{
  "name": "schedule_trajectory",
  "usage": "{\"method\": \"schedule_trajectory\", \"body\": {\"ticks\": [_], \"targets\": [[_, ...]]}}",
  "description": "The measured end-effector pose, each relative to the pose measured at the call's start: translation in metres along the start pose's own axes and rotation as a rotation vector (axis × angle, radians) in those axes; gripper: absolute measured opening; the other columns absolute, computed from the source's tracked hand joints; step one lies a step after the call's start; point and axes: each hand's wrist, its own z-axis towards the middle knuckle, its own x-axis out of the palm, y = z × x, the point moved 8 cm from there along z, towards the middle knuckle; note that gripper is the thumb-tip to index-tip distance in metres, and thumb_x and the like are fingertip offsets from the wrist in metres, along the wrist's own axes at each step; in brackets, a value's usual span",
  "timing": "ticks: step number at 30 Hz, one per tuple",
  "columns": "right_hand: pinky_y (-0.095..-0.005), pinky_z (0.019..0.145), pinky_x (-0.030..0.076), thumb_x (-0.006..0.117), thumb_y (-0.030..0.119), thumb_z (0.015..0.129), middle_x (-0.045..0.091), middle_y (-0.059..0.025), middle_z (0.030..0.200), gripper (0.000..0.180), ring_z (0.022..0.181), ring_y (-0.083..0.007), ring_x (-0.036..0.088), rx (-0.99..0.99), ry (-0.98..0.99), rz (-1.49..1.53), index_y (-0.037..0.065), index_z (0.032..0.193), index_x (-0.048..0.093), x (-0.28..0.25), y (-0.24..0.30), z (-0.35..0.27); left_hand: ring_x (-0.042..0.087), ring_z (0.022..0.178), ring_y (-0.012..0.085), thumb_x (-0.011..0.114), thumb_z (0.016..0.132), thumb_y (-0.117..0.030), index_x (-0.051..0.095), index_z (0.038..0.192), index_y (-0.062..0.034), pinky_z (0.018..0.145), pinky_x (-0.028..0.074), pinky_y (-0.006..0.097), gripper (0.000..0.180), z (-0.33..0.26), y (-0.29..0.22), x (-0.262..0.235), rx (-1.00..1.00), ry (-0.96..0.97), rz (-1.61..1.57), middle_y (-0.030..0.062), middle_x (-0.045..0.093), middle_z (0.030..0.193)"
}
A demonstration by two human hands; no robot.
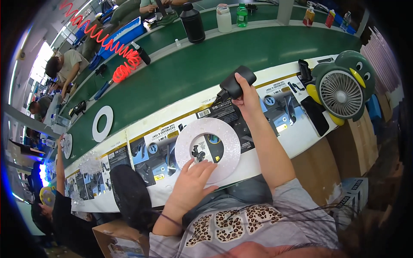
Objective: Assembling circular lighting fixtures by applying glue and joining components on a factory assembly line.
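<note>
My right hand is wrapped round a black squeeze bottle, raised and tilted. Its narrow nozzle points down and left, above the far side of a white ring. That flat, speckled ring lies on printed packaging sheets along the near edge of the bench. My left hand rests at the ring's near left side, fingers spread and holding nothing. Its fingertips reach the lower part of the ring's hole, through which a printed sheet shows.
A green and yellow animal-shaped fan stands at right beside a black phone-like slab. Another white ring lies on the green belt. A large black bottle and white jar stand beyond. Co-workers sit at left.
</note>
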Motion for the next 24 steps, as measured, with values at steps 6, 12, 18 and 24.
{"method": "schedule_trajectory", "body": {"ticks": [6,12,18,24], "targets": [[-0.0225,0.047,0.032,0.067,0.038,0.088,0.046,0.0018,0.062,0.033,0.048,-0.0081,0.039,0.155,0.054,0.316,0.010,0.079,0.053,-0.004,-0.014,0.003,0.059,0.112,0.0278,0.078,0.072,-0.014,0.056,0.123,-0.0092,0.107,0.036,0.048,0.056,-0.001,0.000,0.027,-0.017,0.058,0.053,0.0105,0.062,0.120],[-0.0229,0.053,0.038,0.065,0.036,0.089,0.048,-0.0007,0.070,0.032,0.058,-0.0096,0.046,0.336,0.096,0.666,0.008,0.083,0.052,0.001,-0.021,0.002,0.060,0.110,0.0258,0.077,0.072,-0.014,0.057,0.122,-0.0113,0.108,0.036,0.048,0.054,0.002,-0.004,0.022,-0.023,0.107,0.082,0.0077,0.064,0.117],[-0.0219,0.055,0.039,0.065,0.035,0.090,0.047,0.0009,0.068,0.033,0.060,-0.0090,0.047,0.435,0.083,0.865,0.009,0.076,0.049,0.005,-0.021,-0.004,0.060,0.111,0.0236,0.080,0.069,-0.017,0.059,0.121,-0.0133,0.108,0.033,0.050,0.056,0.014,0.024,0.004,-0.092,0.082,0.106,0.0055,0.065,0.115],[-0.0219,0.054,0.038,0.065,0.035,0.090,0.045,0.0013,0.067,0.033,0.058,-0.0087,0.044,0.405,0.075,0.894,0.009,0.078,0.048,-0.001,-0.020,0.003,0.058,0.115,0.0268,0.080,0.068,-0.011,0.058,0.122,-0.0128,0.108,0.032,0.054,0.059,0.064,0.117,-0.045,-0.254,-0.097,0.243,0.0080,0.064,0.118]]}}
